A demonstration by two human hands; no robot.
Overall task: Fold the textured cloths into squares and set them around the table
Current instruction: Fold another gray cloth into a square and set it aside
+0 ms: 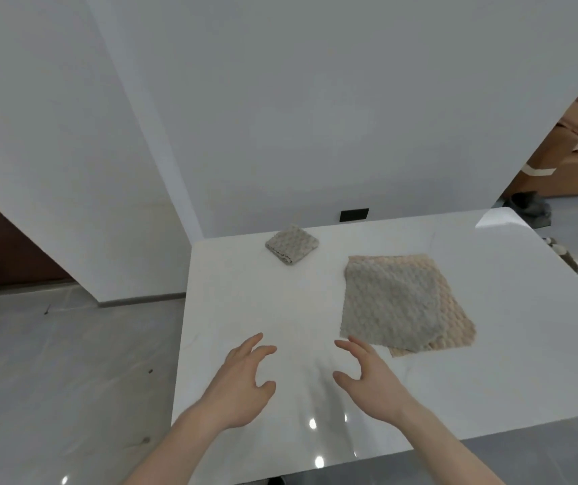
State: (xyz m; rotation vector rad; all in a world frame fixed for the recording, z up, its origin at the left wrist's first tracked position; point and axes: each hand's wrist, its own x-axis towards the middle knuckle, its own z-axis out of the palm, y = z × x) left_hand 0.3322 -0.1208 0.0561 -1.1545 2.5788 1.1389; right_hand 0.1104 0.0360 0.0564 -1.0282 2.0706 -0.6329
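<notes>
A grey cloth (390, 302) lies flat and unfolded on the right of the surface (245, 302), stacked on a beige cloth (455, 323) whose edges show at the right and near sides. Both look soft, light and limp w/ a bumpy weave, so sagging is expected when lifted; a hold at two corners of one edge, e.g. the near corners, is judged best, w/ care that only the top layer gets pinched. One folded square (292, 244) is already set near the far edge, well apart from the stack. The left hand (242, 383) and right hand (368, 376) hover over bare surface just in front of the stack, palms facing each other; nothing is held or touched as far as can be seen. Fingers (257, 348) on both are spread and loosely bent, thumbs apart from the rest. Beyond: white walls, grey floor, a brown sofa (574, 159) far right.
</notes>
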